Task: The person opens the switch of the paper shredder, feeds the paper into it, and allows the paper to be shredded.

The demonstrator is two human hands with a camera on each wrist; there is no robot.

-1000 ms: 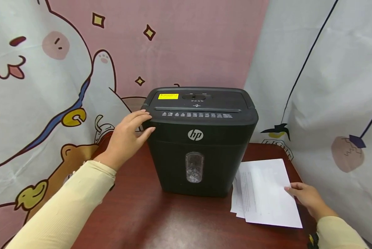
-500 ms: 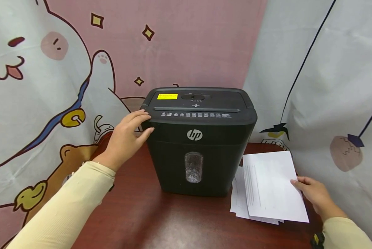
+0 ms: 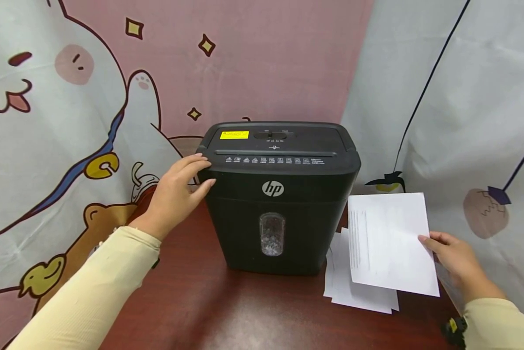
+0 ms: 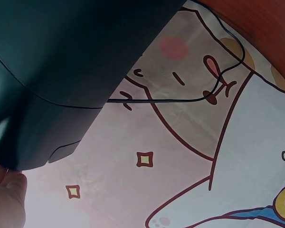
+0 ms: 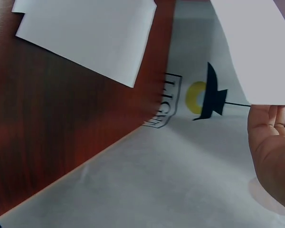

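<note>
A black HP paper shredder (image 3: 280, 228) stands upright on the table, paper bits showing through its small window. My left hand (image 3: 172, 194) rests at the upper left corner of the shredder, fingers on the top edge and thumb by the front. In the left wrist view that hand (image 4: 8, 197) shows at the lower left, against the dark casing. Over on the right, my right hand (image 3: 456, 260) pinches a sheet of paper (image 3: 390, 243) by its right edge, with thumb on top. The sheet is raised above other papers (image 3: 367, 297) lying beside the shredder.
The reddish-brown table (image 3: 187, 301) ends near a white printed curtain (image 3: 445, 121) on the right. A pink curtain (image 3: 279, 58) hangs behind the shredder. A black cord (image 4: 171, 100) runs from behind the casing in the left wrist view.
My right hand has lifted the sheet up and to the right off the other papers, uncovering more of them. My left hand stays at the shredder's corner.
</note>
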